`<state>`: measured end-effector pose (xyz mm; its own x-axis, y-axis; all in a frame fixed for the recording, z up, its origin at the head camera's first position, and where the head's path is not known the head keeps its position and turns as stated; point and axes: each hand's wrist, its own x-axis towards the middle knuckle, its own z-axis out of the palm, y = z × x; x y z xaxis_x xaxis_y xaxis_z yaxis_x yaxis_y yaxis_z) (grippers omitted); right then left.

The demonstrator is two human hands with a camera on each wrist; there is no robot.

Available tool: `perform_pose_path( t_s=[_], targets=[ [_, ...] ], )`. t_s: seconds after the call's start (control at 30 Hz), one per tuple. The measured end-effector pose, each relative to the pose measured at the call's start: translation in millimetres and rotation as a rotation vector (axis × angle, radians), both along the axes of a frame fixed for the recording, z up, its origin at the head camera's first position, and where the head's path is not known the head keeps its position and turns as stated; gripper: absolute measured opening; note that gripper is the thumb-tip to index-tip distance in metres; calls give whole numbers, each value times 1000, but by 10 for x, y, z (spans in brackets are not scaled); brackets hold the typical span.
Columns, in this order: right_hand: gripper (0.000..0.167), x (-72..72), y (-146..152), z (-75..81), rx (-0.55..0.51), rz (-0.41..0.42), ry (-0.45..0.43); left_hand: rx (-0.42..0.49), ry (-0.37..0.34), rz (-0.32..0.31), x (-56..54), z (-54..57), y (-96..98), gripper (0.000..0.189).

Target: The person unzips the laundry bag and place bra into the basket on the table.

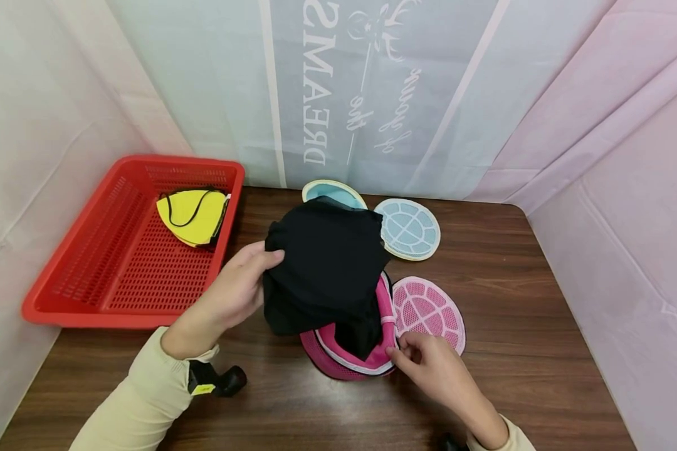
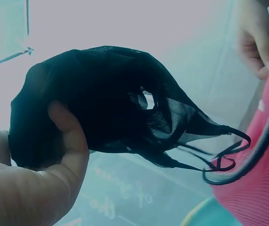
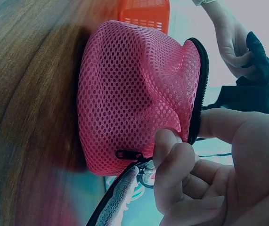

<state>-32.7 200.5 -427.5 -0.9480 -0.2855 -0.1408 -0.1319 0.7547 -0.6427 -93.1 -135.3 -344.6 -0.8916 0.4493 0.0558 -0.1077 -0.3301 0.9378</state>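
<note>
My left hand (image 1: 237, 279) pinches a thin black garment (image 1: 324, 260) by its left side, thumb on top, above a round pink mesh laundry bag (image 1: 335, 363). In the left wrist view, the garment's thin straps trail across the bag's rim. On the bag's near right side, my right hand (image 1: 437, 369) pinches the zipped rim between thumb and fingers. The bag's pink lid (image 1: 425, 310), with white ribs, lies folded back to the right. A black zip pull (image 3: 128, 154) shows at the bag's side in the right wrist view.
Behind the garment, a light blue bag (image 1: 338, 193) is partly covered, its ribbed blue lid (image 1: 409, 228) folded out to the right. At left stands a red plastic basket (image 1: 237, 207) with a yellow, black-strapped item (image 1: 194, 216) inside. Fabric walls (image 1: 457, 62) border the wooden table (image 1: 513, 351).
</note>
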Motion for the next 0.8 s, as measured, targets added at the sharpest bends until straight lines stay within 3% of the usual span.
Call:
perform_pose_path(
  t_s=[0.27,0.47,0.57,0.67,0.8],
  targets=[
    [34,-7,6,-6,20,3,13,151,63,-2,-27,142,-211,34],
    [35,-1,1,-7,-8,15,33,96,86,62,-78,274,-483,36],
    [34,2,1,-9,-11,15,26,70,113,31,-143,322,-660,37],
    [33,2,4,-12,-5,12,20,107,135,-39,-214,355,-840,39],
    [32,3,-2,-13,-6,14,15,310,73,-128,-304,350,-1093,45]
  ],
)
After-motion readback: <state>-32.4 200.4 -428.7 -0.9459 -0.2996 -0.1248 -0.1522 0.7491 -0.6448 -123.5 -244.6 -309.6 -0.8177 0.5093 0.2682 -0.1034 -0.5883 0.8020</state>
